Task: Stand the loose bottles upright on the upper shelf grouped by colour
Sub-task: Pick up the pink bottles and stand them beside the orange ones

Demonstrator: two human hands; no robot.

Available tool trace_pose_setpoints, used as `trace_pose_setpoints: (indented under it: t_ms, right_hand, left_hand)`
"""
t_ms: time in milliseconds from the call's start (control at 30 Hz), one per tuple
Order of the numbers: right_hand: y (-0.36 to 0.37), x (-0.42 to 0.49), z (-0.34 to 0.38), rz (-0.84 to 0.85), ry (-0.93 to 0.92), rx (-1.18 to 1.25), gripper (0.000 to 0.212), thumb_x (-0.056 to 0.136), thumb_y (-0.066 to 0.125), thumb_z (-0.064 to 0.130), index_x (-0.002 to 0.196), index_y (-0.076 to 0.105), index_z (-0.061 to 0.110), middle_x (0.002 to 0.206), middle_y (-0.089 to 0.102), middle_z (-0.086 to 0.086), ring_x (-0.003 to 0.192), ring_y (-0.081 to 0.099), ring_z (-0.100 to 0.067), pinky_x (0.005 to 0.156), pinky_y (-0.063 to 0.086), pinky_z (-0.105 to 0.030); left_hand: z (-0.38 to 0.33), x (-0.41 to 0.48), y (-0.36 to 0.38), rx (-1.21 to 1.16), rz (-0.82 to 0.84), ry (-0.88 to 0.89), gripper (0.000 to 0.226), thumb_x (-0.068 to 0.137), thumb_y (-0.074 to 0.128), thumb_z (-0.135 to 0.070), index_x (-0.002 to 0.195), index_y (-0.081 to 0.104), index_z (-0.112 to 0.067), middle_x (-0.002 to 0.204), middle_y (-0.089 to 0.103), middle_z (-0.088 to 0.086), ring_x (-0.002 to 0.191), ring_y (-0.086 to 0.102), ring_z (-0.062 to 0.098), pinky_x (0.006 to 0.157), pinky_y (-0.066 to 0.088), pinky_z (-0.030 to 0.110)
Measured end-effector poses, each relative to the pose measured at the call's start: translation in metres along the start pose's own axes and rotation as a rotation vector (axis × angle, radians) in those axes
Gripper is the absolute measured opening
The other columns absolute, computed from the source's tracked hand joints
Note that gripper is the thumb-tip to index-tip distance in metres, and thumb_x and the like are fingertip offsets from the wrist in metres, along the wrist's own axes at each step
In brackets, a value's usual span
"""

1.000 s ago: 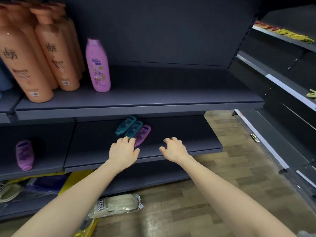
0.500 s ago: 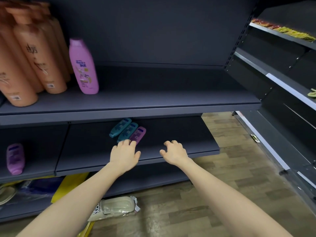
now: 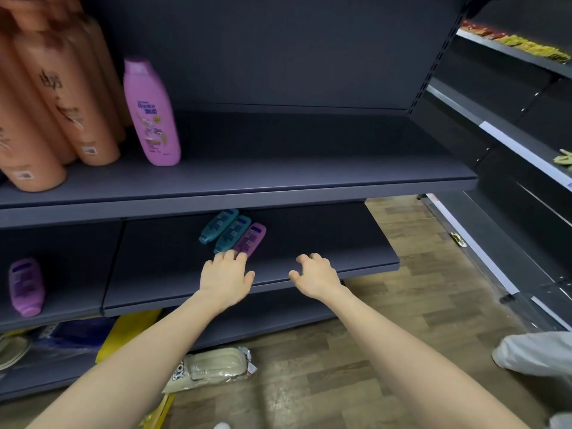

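Dark grey shop shelving (image 3: 278, 57) faced me. On the lower shelf (image 3: 325, 239) two teal bottles (image 3: 232, 233) and a purple bottle (image 3: 252, 238) lay flat, touching side by side. My left hand (image 3: 226, 278) was at their near ends, fingers (image 3: 230, 257) loosely spread; my right hand (image 3: 314, 278) hung half-curled, holding nothing. Smooth, stiff plastic, probably light: I judged the waist the surest hold.

– What's on the lower shelf (image 3: 309, 243)?
– Two teal bottles (image 3: 230, 233) and a purple bottle (image 3: 251, 238) lying flat, side by side, just beyond the left hand (image 3: 227, 278); a second purple bottle (image 3: 25, 286) lies far left of it.
– The upper shelf (image 3: 309, 168)?
– Orange bottles (image 3: 71, 97) and a pink bottle (image 3: 151, 113) upright, above and left of that hand.
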State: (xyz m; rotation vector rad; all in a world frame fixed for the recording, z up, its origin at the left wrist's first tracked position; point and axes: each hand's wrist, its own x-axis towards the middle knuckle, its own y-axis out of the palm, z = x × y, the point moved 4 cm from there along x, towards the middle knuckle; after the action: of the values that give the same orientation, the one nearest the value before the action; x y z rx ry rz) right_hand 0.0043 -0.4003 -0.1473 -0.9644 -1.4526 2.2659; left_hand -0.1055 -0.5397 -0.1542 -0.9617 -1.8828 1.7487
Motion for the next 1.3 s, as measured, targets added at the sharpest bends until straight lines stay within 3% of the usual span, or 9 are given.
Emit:
trace_pose_setpoints:
  t_ms: [867,1300]
  right_hand:
    - [0.085,0.048,0.034,0.217,0.028,-0.051,0.051,0.097,0.043,0.036,0.141,0.034,0.013,0.143,0.037,-0.014,0.132,0.032,-0.033,0.105,0.034,-0.044]
    - [0.113,0.101,0.053,0.208,0.025,0.063,0.046,0.095,0.052,0.025,0.136,0.037,0.010,0.136,0.040,-0.016,0.126,0.041,-0.034,0.099,0.040,-0.039]
  left_hand:
    - [0.061,0.016,0.073,-0.076,0.199,-0.103,0.047,0.095,0.040,-0.038,0.134,0.041,-0.013,0.136,0.044,0.010,0.126,0.039,0.030,0.099,0.035,0.040]
    - [0.080,0.053,0.102,-0.168,0.228,-0.163,0.047,0.095,0.042,-0.032,0.138,0.038,-0.013,0.137,0.043,0.012,0.125,0.040,0.031,0.098,0.036,0.039]
